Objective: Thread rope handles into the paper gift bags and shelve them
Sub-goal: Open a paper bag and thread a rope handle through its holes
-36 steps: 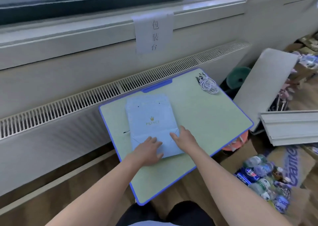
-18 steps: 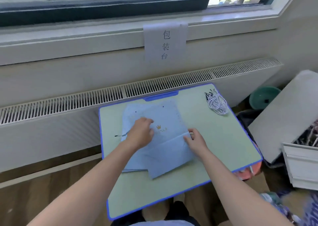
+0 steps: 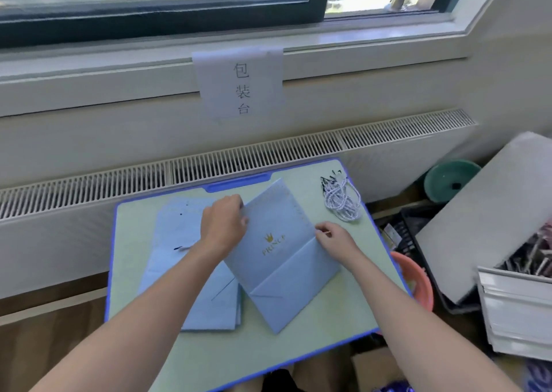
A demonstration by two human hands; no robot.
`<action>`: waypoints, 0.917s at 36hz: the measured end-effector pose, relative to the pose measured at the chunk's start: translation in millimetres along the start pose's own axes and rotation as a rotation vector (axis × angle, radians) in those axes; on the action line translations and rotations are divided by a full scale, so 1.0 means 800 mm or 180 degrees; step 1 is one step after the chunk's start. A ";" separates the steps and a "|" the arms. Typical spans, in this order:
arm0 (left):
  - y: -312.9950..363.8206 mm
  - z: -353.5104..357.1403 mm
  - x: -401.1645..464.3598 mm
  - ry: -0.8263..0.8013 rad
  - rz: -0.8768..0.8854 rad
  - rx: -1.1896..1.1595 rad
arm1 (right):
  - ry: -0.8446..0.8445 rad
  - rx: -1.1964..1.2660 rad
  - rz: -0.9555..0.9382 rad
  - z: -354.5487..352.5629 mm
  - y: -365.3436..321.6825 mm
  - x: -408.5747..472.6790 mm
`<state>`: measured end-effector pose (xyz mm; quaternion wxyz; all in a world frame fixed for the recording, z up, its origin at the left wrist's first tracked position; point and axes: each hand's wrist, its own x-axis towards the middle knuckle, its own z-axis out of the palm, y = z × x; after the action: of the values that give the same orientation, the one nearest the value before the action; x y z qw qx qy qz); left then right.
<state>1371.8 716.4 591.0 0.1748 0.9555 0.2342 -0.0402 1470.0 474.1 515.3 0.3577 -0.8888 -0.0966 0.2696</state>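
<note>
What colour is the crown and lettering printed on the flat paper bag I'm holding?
Gold, on the light blue flat paper gift bag; it shows clearly in the head view.

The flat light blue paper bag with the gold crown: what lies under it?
Under the flat light blue paper bag, its left edge overlaps a stack of blue bags on the green table. Anything beneath its middle is covered.

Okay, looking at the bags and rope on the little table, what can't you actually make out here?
Head view only:
- Bag stack: the count; the left hand and top bag cover it.
- Top bag's handle holes: too small and blurred.
- Rope bundle: tangled, pieces uncountable.
- Right hand: fingertips at the bag's edge, grip unclear.
- Pink basin: the table hides most of it.
</note>
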 end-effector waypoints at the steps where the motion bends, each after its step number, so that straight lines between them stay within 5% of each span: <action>1: 0.001 0.003 0.003 -0.0068 -0.0030 -0.0017 | 0.0039 -0.0202 -0.0052 -0.006 0.000 0.009; 10: 0.010 0.016 0.018 -0.0454 -0.0245 -0.0220 | 0.0436 -0.1858 -0.0010 -0.033 0.007 0.075; 17: 0.015 0.009 0.018 -0.0823 -0.0102 -0.0418 | 0.0627 -0.2209 -0.0171 -0.026 0.013 0.089; 26: 0.033 -0.025 0.003 -0.1046 0.0492 -0.0432 | 0.1707 -0.1015 -0.0533 -0.060 -0.050 0.044; 33: 0.044 -0.050 -0.014 -0.0970 0.0405 -0.0965 | 0.1195 0.0685 -0.0972 -0.046 -0.130 -0.039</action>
<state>1377.9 696.0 641.5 0.3520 0.9140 0.1478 -0.1372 1466.4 516.6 621.2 0.4984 -0.8552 -0.1324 0.0516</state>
